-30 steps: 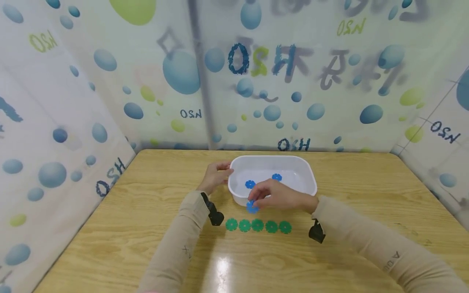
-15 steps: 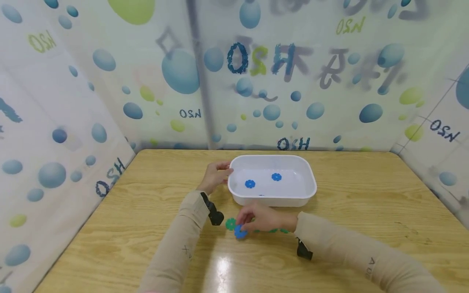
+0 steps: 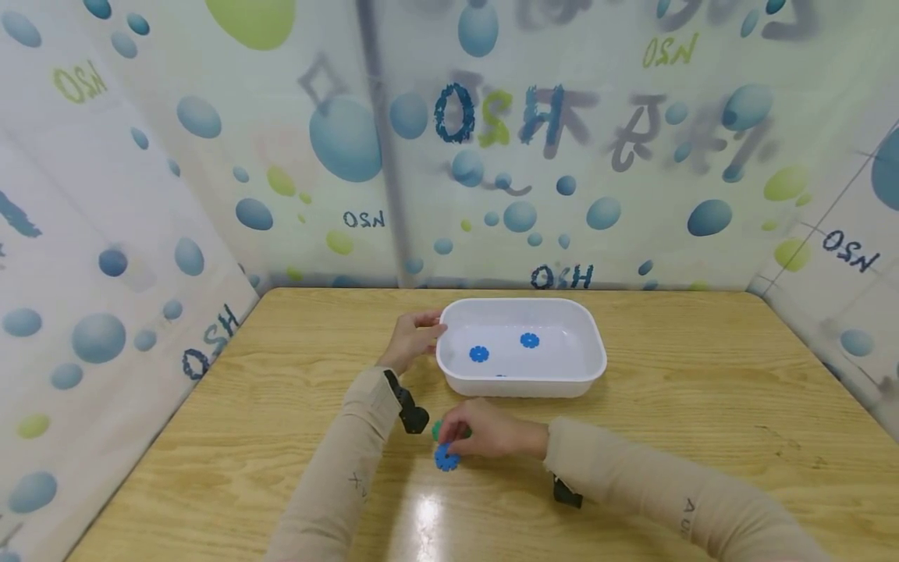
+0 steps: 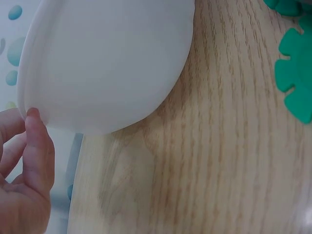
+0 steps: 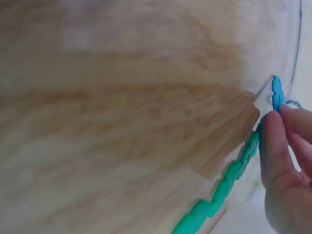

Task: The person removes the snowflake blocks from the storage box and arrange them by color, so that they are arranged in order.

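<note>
My right hand point(image 3: 485, 429) pinches a blue flower-shaped plastic disc point(image 3: 446, 458) between thumb and fingers, just above the table. In the right wrist view that blue disc point(image 5: 277, 92) appears edge-on at the fingertips. A row of green discs point(image 5: 224, 187) lies beside and under the hand. In the head view most of the row is hidden by the hand, with one green disc point(image 3: 437, 431) peeking out. My left hand point(image 3: 410, 339) grips the left end of a white plastic basin point(image 3: 523, 387), thumb against its outer wall in the left wrist view.
Inside the basin lie two blue discs, one at left point(image 3: 479, 354) and one further back point(image 3: 530, 340). A sliver of another blue piece shows at its near wall. The wooden table point(image 3: 667, 367) meets a patterned curtain point(image 3: 632, 156) at the back.
My right hand has carried the blue disc from the basin's near edge toward me and slightly left, over the green row and down close to the table. The left hand stays on the basin.
</note>
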`<move>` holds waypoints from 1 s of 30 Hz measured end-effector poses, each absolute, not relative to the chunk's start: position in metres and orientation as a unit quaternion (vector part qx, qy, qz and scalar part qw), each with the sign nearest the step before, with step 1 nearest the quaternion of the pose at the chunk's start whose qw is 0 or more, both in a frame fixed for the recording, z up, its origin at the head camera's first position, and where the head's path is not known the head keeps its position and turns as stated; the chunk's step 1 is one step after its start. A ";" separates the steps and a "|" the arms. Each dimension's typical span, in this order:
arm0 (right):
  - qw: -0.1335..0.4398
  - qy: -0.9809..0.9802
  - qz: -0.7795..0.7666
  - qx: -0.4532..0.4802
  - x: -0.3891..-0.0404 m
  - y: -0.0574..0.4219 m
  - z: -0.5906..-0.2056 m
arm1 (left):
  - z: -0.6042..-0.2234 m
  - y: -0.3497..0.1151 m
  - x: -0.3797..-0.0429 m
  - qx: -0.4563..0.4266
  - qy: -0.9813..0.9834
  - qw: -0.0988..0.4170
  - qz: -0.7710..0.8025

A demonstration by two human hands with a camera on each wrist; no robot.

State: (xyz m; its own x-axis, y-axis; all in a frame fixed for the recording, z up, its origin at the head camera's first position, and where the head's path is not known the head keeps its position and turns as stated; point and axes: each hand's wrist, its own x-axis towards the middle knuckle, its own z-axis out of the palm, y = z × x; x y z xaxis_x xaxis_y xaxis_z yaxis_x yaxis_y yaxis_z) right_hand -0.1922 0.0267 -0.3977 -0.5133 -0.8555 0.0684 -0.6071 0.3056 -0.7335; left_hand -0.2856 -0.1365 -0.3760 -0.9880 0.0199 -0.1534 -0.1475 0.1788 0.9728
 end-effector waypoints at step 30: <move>0.149 0.808 -0.363 -0.439 -0.188 0.016 -0.396 | -0.373 -0.136 -0.283 -0.050 0.774 0.070 0.627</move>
